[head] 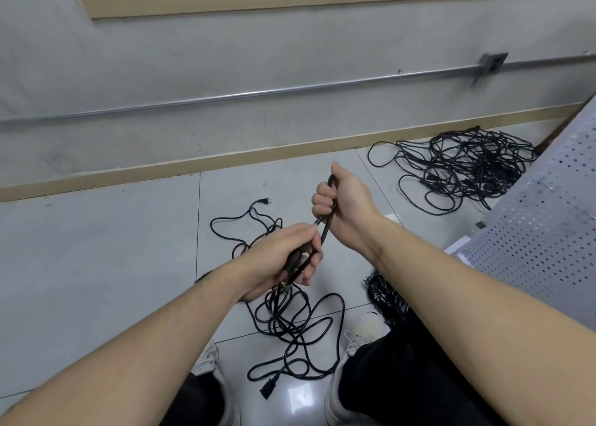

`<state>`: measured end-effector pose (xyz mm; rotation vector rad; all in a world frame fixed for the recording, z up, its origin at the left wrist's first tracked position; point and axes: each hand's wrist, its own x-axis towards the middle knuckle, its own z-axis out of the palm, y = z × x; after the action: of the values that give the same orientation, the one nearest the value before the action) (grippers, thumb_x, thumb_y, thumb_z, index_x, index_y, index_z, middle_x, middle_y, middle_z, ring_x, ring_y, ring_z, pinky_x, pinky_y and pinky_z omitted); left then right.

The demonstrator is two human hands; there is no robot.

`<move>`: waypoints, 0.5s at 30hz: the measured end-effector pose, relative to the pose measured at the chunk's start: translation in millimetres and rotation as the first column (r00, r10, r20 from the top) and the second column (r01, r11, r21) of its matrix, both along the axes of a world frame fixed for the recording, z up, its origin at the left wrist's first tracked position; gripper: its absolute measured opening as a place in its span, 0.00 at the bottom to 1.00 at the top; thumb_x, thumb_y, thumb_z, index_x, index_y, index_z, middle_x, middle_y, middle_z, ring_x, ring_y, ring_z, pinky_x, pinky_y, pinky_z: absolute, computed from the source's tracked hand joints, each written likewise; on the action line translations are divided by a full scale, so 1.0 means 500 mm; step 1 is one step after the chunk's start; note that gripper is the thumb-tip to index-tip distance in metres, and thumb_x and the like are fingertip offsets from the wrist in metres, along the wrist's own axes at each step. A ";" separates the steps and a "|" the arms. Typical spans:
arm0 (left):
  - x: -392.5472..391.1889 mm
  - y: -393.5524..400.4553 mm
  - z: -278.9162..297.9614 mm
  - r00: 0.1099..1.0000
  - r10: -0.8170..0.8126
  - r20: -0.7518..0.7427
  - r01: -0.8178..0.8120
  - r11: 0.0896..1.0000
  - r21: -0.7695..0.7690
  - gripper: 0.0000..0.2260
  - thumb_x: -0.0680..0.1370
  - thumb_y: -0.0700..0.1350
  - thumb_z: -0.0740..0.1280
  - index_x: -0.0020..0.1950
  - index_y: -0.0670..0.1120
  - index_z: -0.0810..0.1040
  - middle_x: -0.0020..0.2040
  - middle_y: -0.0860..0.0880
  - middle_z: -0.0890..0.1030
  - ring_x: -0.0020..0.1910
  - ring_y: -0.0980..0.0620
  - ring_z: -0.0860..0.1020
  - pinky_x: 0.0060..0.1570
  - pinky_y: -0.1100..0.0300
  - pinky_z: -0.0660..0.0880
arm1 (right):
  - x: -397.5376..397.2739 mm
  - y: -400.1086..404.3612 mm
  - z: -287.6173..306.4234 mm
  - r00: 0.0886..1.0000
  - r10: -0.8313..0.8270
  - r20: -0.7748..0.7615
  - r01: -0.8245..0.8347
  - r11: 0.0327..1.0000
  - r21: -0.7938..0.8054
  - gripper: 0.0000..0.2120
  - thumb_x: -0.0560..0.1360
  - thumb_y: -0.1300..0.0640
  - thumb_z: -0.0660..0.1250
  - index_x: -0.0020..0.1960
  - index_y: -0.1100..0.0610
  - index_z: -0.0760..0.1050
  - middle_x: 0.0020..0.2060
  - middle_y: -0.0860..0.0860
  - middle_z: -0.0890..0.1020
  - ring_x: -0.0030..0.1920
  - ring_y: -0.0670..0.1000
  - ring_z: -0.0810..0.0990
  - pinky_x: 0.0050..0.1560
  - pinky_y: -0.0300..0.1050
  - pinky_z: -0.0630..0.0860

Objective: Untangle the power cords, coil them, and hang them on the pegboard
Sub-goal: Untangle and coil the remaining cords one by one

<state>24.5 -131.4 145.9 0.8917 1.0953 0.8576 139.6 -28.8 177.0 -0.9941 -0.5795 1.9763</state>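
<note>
Cords: one black cord (pixel 324 229) is stretching between both hands above the floor (pixel 96 248). Right hand (pixel 342 199) fingers are curling round its far end; left hand (pixel 283 258) is gripping gathered loops. Coiling seems underway. Next needs slack drawn from the near heap (pixel 290 322); a far-right tangle (pixel 464 170) is waiting.

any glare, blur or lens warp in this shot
Head view: a bright glare patch on the glossy floor tile between the shoes; wide-angle bending curves the wall pipe and the baseboard; both hands and the cord they grip look sharp, only the frame edges are soft.
</note>
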 end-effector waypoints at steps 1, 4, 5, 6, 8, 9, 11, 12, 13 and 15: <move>0.000 -0.001 0.002 1.000 -0.008 0.017 0.008 1.000 -0.007 0.13 0.86 0.50 0.58 0.48 0.46 0.76 0.38 0.46 0.74 0.30 0.50 0.70 0.35 0.57 0.74 | 0.000 0.000 0.000 1.000 0.004 -0.013 -0.004 1.000 0.000 0.15 0.86 0.50 0.55 0.42 0.55 0.61 0.26 0.48 0.59 0.22 0.46 0.57 0.19 0.37 0.56; 0.002 0.000 0.001 0.999 -0.046 -0.021 0.045 0.999 -0.022 0.12 0.86 0.51 0.58 0.53 0.47 0.78 0.36 0.51 0.70 0.26 0.54 0.64 0.28 0.61 0.68 | 0.001 0.000 -0.006 1.000 0.010 0.017 -0.010 1.000 -0.001 0.15 0.86 0.48 0.55 0.43 0.54 0.61 0.26 0.48 0.58 0.22 0.46 0.56 0.18 0.36 0.55; 0.005 0.000 -0.001 0.998 -0.045 -0.043 0.044 0.999 -0.023 0.12 0.86 0.51 0.58 0.54 0.47 0.78 0.35 0.51 0.68 0.26 0.55 0.62 0.27 0.62 0.65 | 0.003 0.001 -0.010 0.998 0.019 0.057 -0.020 1.000 0.013 0.17 0.86 0.47 0.54 0.42 0.53 0.60 0.26 0.48 0.60 0.23 0.46 0.57 0.20 0.37 0.57; 0.007 0.000 -0.004 0.998 -0.033 -0.055 0.032 0.999 -0.018 0.12 0.86 0.51 0.59 0.55 0.47 0.79 0.35 0.52 0.68 0.25 0.55 0.62 0.26 0.63 0.63 | 0.007 0.001 -0.014 0.994 0.033 0.107 -0.037 0.998 0.040 0.18 0.86 0.45 0.52 0.41 0.53 0.60 0.26 0.49 0.62 0.23 0.47 0.60 0.22 0.38 0.61; 0.009 0.004 -0.007 0.999 0.029 -0.029 -0.029 1.000 0.001 0.11 0.86 0.50 0.59 0.56 0.47 0.79 0.35 0.52 0.67 0.25 0.55 0.61 0.25 0.64 0.62 | 0.016 0.001 -0.018 0.979 0.081 0.186 -0.099 0.991 0.090 0.22 0.85 0.39 0.48 0.41 0.53 0.65 0.30 0.53 0.74 0.27 0.51 0.70 0.31 0.42 0.71; 0.008 0.007 -0.006 0.997 0.080 0.008 -0.080 0.997 0.011 0.10 0.86 0.49 0.59 0.55 0.47 0.78 0.35 0.52 0.67 0.25 0.56 0.61 0.25 0.64 0.61 | 0.020 0.000 -0.022 0.971 0.118 0.207 -0.140 0.985 0.096 0.24 0.85 0.37 0.46 0.45 0.54 0.68 0.34 0.55 0.80 0.29 0.52 0.76 0.35 0.45 0.75; 0.004 0.017 -0.001 0.979 0.186 0.084 -0.189 0.981 0.032 0.10 0.86 0.49 0.59 0.56 0.47 0.78 0.35 0.51 0.67 0.24 0.56 0.61 0.24 0.64 0.62 | 0.022 -0.003 -0.033 0.944 0.214 0.250 -0.245 0.964 0.101 0.24 0.85 0.40 0.45 0.56 0.57 0.72 0.42 0.58 0.85 0.34 0.53 0.83 0.43 0.50 0.80; 0.001 0.022 0.001 0.966 0.235 0.112 -0.241 0.970 0.042 0.10 0.86 0.48 0.59 0.57 0.47 0.78 0.35 0.51 0.68 0.24 0.56 0.62 0.25 0.64 0.63 | 0.019 -0.005 -0.041 0.918 0.269 0.292 -0.311 0.944 0.109 0.21 0.85 0.45 0.47 0.60 0.58 0.72 0.44 0.58 0.86 0.37 0.54 0.84 0.48 0.53 0.82; -0.004 0.027 0.002 0.949 0.283 0.137 -0.292 0.955 0.050 0.10 0.86 0.48 0.60 0.58 0.47 0.79 0.35 0.51 0.68 0.25 0.56 0.64 0.25 0.64 0.65 | 0.015 -0.008 -0.050 0.881 0.327 0.342 -0.385 0.916 0.114 0.18 0.84 0.50 0.49 0.62 0.58 0.73 0.44 0.57 0.86 0.40 0.54 0.84 0.55 0.57 0.82; -0.016 0.035 0.003 0.909 0.367 0.196 -0.384 0.922 0.053 0.10 0.86 0.48 0.60 0.60 0.48 0.79 0.35 0.50 0.69 0.26 0.55 0.67 0.26 0.63 0.68 | 0.006 -0.018 -0.066 0.770 0.435 0.467 -0.543 0.831 0.122 0.16 0.80 0.59 0.53 0.63 0.56 0.73 0.41 0.52 0.85 0.43 0.53 0.84 0.65 0.60 0.76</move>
<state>16.7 -114.0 147.6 0.6666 1.0894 1.2935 142.5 -38.1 144.3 -1.2011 -1.4327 2.0560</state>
